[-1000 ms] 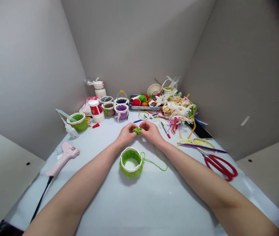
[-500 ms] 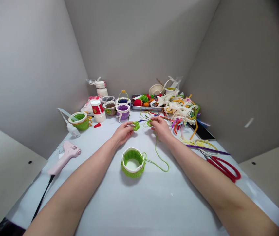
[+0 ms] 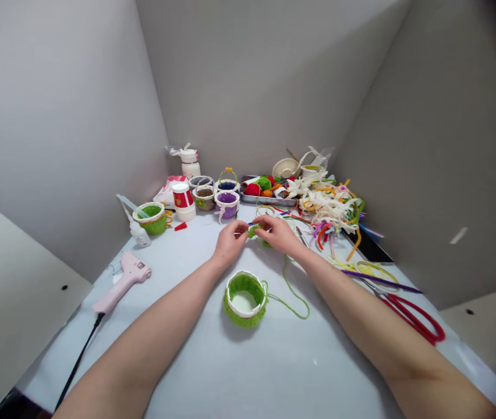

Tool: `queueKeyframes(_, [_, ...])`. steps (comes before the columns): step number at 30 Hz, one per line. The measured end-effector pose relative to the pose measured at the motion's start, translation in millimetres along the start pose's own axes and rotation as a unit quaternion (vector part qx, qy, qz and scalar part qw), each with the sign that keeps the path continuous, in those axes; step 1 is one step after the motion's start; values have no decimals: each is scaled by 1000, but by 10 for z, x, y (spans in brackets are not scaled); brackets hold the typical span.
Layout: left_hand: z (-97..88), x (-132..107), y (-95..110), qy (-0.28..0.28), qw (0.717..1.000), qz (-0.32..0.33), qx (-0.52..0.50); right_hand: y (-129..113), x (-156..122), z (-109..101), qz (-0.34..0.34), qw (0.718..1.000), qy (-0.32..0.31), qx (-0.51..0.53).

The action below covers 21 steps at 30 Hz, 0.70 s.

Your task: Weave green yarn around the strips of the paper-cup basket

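Over the middle of the white table my left hand and my right hand meet, both pinching a small wad of green yarn between their fingertips. A green strand runs down from the wad, loops on the table and joins a small cup wrapped in green yarn with a white rim, which stands upright just in front of my hands, between my forearms.
A pink glue gun with a black cord lies at the left. Red scissors lie at the right by a purple pipe cleaner. At the back stand several yarn-covered cups, a metal tray of yarn balls and a heap of strips.
Half a second ago my hands were apart, each with a bit of green yarn. They have come back together on the wad. The view has shifted slightly.
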State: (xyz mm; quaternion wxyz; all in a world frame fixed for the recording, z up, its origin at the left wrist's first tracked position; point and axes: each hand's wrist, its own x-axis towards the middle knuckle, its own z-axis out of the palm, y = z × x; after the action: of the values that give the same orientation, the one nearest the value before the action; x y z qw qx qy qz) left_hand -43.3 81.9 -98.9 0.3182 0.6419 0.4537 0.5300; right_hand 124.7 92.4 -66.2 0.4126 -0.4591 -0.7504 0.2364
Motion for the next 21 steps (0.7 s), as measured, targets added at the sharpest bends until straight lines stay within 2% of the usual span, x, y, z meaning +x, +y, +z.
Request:
queueKeyframes(6, [-93,63,-71,80,996,-22,17,157,644,16,48,996,74,30])
queueKeyframes(9, [-126,73,-81,84,996,-24,3,142,712,36,68,993,71,62])
queueKeyframes(11, [-125,63,-67,85,996,-21,-5,72,565,58,75,992,50,89])
queueKeyframes(13, [-110,49,-49,83,996,-19,-9,-38,294,63,83,989,2,121])
queueKeyframes(16, [-87,50,-13,81,996,-28,-16,-233,-211,-4,95,973,-104,182])
queueKeyframes(17, [-90,62,14,75,996,-35,-21,-293,-373,-48,109,952,-163,235])
queueKeyframes(19, [-133,99,124,37,997,-51,-34,-394,-655,-158,118,930,-216,272])
queueKeyframes(21, [-240,127,338,-63,994,-77,-48,-472,-865,-267,99,925,-256,262])
